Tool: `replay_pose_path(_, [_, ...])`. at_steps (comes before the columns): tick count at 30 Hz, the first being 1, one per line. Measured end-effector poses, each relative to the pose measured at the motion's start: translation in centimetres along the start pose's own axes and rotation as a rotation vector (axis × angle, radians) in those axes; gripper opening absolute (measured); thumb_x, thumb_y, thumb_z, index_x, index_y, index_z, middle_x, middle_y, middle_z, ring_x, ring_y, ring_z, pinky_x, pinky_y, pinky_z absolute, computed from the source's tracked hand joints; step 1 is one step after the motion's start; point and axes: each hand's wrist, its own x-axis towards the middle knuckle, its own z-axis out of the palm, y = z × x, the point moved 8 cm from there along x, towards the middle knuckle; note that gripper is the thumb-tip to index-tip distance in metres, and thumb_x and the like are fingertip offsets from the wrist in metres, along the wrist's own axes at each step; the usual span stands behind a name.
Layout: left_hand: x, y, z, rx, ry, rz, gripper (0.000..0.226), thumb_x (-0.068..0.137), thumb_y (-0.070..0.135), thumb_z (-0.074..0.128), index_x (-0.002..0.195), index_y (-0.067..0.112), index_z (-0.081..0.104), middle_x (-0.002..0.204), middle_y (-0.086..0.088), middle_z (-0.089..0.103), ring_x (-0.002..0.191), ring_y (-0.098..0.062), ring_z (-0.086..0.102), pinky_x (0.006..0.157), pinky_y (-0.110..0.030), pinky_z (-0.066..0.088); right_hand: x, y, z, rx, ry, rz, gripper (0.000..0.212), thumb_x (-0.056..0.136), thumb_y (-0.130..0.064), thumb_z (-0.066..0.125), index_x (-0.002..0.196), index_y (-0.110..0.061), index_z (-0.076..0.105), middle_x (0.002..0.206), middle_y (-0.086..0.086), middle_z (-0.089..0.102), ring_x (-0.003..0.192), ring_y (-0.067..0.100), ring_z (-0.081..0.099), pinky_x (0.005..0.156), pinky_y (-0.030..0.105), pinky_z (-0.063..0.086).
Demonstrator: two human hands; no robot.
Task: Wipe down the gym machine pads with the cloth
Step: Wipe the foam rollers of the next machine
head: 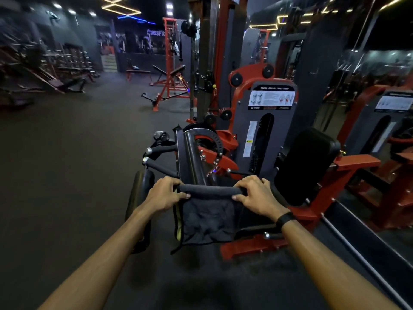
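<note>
Cloth (pixel 206 218) being held draped over bar (pixel 210 190), pinched by left hand (pixel 166 194) and right hand (pixel 257 195) fingers. Seat pad (pixel 306 166) wiping judged outstanding.

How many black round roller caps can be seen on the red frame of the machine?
4: two on the top of the red frame, and two lower down at its left side. More may be hidden behind the frame.

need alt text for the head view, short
Both hands, left hand and right hand, hold a dark cloth stretched over a foam-covered bar of a red and grey leg machine, in a dim gym.
</note>
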Motion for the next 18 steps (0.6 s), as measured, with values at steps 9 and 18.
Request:
replay_pose_path(9, [9.8,-0.2,-4.2,-0.434,0.079,-0.101,0.013,0.069,0.013,0.087,0.076,0.018,0.077,0.077,-0.001,0.072,0.073,-0.015,0.065,0.078,-0.044,0.054,12.3,0.2,-2.2,0.167,-0.237,0.009,0.008,0.083,-0.036,0.079,0.087,-0.032,0.073,0.088,-0.019,0.069,0.097,0.012,0.059,0.102,0.046,0.033])
replay_pose_path(18, [12.1,-5.9,-1.1,-0.21,0.197,-0.282,0.11,0.073,0.075,0.056,0.159,0.018,0.018,0.162,-0.011,0.028,0.149,-0.034,0.026,0.118,-0.055,0.028,15.2,-2.7,11.5,0.144,-0.26,0.165,0.103,0.085,-0.082,0.043,0.161,-0.026,0.001,0.168,0.015,-0.004,0.152,0.043,0.001,0.112,0.075,0.009])
